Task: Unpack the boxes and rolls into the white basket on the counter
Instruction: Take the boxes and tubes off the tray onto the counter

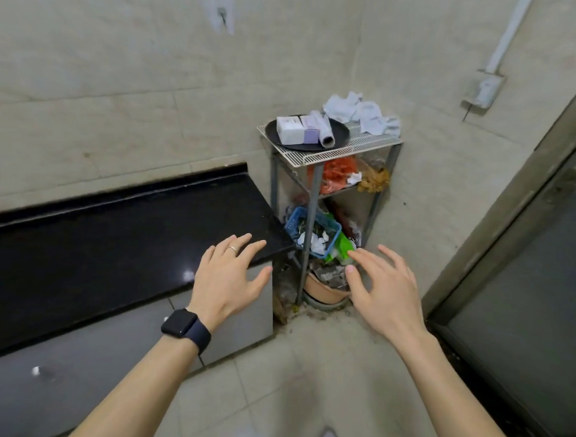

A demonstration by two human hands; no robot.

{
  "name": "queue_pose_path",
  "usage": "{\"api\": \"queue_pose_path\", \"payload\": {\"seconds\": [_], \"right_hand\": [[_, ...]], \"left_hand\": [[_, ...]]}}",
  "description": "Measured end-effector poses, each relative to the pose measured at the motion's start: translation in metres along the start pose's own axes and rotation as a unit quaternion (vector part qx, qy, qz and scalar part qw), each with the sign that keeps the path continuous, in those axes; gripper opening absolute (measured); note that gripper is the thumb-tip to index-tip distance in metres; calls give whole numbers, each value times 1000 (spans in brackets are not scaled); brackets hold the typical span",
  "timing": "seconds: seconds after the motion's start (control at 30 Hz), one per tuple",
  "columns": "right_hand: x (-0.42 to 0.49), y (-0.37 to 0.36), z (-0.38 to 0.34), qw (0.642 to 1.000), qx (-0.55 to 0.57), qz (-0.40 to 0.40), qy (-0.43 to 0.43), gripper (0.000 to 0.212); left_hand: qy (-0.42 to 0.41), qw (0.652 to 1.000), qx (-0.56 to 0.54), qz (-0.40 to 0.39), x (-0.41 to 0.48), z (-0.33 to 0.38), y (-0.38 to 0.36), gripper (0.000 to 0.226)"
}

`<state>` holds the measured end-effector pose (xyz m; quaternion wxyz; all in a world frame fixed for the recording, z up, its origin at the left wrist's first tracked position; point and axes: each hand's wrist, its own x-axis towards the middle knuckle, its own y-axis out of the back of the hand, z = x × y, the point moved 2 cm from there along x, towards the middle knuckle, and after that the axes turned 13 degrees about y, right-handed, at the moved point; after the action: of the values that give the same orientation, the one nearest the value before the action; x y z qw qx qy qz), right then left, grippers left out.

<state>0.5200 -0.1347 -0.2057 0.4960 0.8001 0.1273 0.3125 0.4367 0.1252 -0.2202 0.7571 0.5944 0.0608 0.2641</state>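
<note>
A white box point(289, 130), a lilac box point(309, 130) and a plastic-wrapped roll point(324, 131) lie on a round black tray point(277, 137) atop a white wire shelf rack point(359, 145) in the corner. My left hand point(231, 275), with a ring and a dark watch, hovers over the right end of the black counter point(114, 243), fingers spread, holding nothing. My right hand point(382, 288) is held out beside it, in front of the rack's lower shelves, fingers apart and empty. Both hands are well below the tray. No white basket is in view.
Crumpled white wrappers point(364, 112) lie at the rack's back. Its lower shelves hold red and brown items point(339, 172), a blue basket point(312, 227) and a green packet point(341, 248). A pink basin point(324, 291) sits on the tiled floor. A dark door point(525, 261) stands at the right.
</note>
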Motion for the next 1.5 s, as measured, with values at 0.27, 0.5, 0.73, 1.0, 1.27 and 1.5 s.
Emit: {"api": "queue_pose_path", "payload": {"seconds": [0.27,0.5,0.73,1.0,1.27,1.5], "right_hand": [[150,-39,101,998,22,-55,31,45],[280,-53,171,997,24,-66,46,47],[403,-87,217,996,26,-64,57,47],[533,-138,252,990,49,-129,23,65],[618,-173,272,977,93,-194,-6,72],[647,-199,273,941,202,-271,-35,93]], "left_hand": [[32,999,0,-18,151,67,-64,57],[46,999,-5,4,274,120,-89,54],[48,999,-26,0,416,147,-127,53],[58,998,-18,-33,578,161,-161,56],[81,990,86,-84,651,172,-198,51],[105,983,126,-86,672,185,-207,51]]}}
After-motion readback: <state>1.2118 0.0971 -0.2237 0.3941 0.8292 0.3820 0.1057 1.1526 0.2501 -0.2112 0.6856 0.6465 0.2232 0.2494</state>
